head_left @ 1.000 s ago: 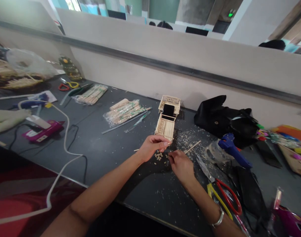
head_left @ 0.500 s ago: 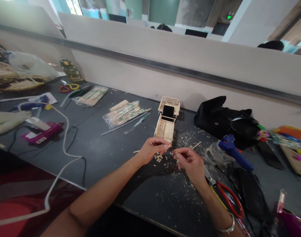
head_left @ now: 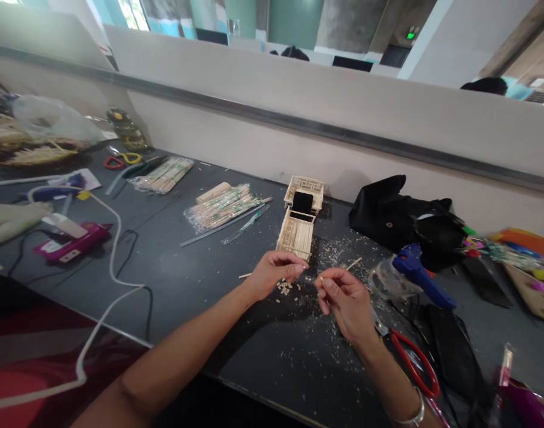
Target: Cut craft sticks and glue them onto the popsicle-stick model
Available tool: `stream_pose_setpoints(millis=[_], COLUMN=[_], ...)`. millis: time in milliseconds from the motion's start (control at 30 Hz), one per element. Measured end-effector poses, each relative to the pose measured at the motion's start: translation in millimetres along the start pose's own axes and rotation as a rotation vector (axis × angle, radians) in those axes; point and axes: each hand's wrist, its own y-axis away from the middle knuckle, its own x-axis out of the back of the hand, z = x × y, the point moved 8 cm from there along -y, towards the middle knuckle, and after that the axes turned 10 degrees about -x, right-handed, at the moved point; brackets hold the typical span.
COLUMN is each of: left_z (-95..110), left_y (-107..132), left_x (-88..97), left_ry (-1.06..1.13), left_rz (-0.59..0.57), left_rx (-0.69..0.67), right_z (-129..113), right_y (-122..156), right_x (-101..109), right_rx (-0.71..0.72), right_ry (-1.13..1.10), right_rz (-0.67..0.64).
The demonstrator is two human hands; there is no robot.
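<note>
Running lengthwise away from left hand point(head_left: 272, 274) (pinched narrow, load unclear), model point(head_left: 297, 230) sat just beyond; chips point(head_left: 285, 289) lay below fingers. Right hand point(head_left: 345, 297) pinched bit point(head_left: 322, 279).

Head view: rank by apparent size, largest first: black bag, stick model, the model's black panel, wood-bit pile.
1. Black bag
2. Stick model
3. Black panel and wood-bit pile: look about alike, so not ranked.
</note>
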Motion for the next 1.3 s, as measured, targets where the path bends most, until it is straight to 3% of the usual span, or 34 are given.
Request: stream_pose_setpoints(millis=[467,767,1300], left_z=[-7.6,7.2,5.5], left_y=[1.7,2.3,1.8], left_x=[-0.4,-13.1,-12.2], left_ry=[-0.104,-0.198,-0.215], left_rz=[-0.06,-0.199,-0.214], left_rx=[0.011,-0.123,-0.14], right_z=[8.0,7.1,10.2], right_y=[-3.8,-2.7,-3.3], right_x=[0.1,0.2,2.7], right_rx=[-0.023,0.001,0.006], right_ry=[0.061,0.143,0.197], right_rz=[0.024,0.005,0.031])
